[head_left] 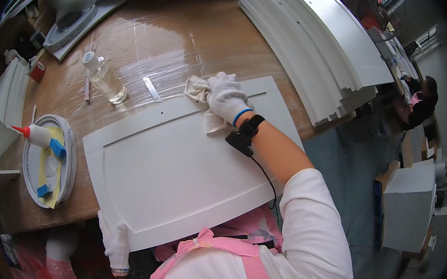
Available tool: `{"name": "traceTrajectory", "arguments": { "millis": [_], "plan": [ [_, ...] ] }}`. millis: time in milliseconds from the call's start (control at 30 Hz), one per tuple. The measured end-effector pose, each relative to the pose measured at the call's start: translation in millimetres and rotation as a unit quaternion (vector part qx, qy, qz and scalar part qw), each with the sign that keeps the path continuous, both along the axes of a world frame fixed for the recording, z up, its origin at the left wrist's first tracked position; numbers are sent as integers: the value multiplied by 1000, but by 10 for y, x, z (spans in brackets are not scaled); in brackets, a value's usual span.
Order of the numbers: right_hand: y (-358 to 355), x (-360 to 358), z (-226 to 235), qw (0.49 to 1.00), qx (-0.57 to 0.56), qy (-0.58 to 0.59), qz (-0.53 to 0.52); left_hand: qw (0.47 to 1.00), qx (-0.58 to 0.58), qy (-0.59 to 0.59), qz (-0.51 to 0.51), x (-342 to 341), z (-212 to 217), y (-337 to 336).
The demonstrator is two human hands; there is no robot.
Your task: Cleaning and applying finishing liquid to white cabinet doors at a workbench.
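Observation:
A white panel door (172,161) with a raised frame and recessed middle lies across the table's near edge, reaching toward my body. My right hand (229,97), in a white knit glove with a blue cuff, is closed on a cream cloth (215,123) and presses it on the panel's far rail. Down at the near left corner, my left hand (114,243), also gloved, grips the panel's edge; some of its fingers are hidden. Just beyond the panel are a metal strip (152,89) and a clear bottle of pale liquid (107,80).
At left, a round white lid (71,170) bears a red-tipped glue bottle (38,135), blue blocks and a yellow sheet. Stacked white panels (298,55) stand at the far right of the film-covered table (169,30). Another person (422,103) sits at the right.

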State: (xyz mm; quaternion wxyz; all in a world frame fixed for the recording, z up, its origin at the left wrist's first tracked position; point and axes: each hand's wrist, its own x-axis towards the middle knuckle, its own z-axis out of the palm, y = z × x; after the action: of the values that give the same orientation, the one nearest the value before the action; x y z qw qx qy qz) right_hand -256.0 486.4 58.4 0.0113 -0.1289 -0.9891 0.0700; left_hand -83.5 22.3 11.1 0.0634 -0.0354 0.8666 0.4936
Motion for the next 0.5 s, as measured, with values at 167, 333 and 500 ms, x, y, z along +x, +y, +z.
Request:
{"name": "traceTrajectory", "arguments": {
  "millis": [167, 333, 500],
  "plan": [
    [1258, 343, 134, 969, 25, 19, -244, 999, -33, 17, 7, -36, -227, -39],
    [407, 235, -22, 991, 128, -14, -28, 995, -95, 17, 13, -47, -261, -168],
    [896, 144, 96, 995, 31, 9, -90, 996, -87, 25, 3, -70, -253, -140]
  ]
}}
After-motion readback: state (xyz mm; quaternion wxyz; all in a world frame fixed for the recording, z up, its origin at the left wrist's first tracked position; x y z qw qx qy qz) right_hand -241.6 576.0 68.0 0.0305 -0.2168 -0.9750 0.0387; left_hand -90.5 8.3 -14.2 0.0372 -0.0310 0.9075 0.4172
